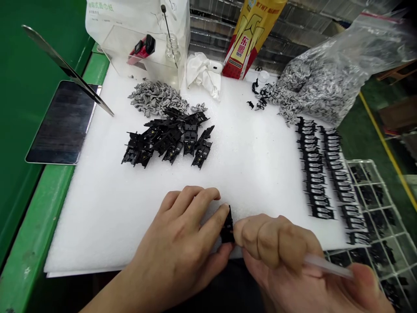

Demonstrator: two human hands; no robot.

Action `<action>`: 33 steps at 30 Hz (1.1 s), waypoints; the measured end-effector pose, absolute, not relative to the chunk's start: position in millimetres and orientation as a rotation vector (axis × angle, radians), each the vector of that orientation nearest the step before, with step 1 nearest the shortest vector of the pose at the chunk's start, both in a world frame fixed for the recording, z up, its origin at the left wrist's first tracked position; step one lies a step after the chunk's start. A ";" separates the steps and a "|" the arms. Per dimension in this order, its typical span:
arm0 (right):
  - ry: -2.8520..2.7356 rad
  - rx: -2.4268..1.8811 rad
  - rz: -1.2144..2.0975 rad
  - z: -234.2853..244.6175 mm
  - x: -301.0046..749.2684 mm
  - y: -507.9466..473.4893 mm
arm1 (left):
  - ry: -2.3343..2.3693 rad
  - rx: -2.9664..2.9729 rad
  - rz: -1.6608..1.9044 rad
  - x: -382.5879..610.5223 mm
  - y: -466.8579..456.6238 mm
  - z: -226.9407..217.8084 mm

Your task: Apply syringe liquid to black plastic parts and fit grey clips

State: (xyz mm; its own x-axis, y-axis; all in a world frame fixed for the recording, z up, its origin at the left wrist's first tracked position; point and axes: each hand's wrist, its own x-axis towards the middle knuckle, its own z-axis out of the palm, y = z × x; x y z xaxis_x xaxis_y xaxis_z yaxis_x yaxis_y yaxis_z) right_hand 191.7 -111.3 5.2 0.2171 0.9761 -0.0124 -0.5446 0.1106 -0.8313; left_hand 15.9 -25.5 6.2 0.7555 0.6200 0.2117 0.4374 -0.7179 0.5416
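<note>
My left hand pinches a small black plastic part between thumb and fingers at the near edge of the white foam mat. My right hand is closed beside it, fingers curled around a thin white stick whose far end lies toward the part. A pile of black plastic parts lies in the middle of the mat, with a heap of small grey metal pieces behind it. Two rows of finished-looking black parts line the mat's right side.
A clear bag of grey metal pieces sits at back right, a yellow-red tube and white cloth at the back. A tissue pack and small glass bottle stand back left. A dark tablet lies left; a wire tray right.
</note>
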 end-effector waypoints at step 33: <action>-0.679 -0.943 1.093 14.4 184.7 -110.1 | 0.809 2.480 0.547 16.0 -27.0 6.9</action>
State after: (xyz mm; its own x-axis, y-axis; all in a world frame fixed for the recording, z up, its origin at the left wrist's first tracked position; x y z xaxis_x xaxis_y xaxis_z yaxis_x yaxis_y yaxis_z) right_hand 184.7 -110.1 14.4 0.3336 0.9427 0.0110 -0.4271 0.1616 -0.8896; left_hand 16.0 -27.0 6.9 0.7466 0.6272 0.2218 0.4391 -0.7150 0.5439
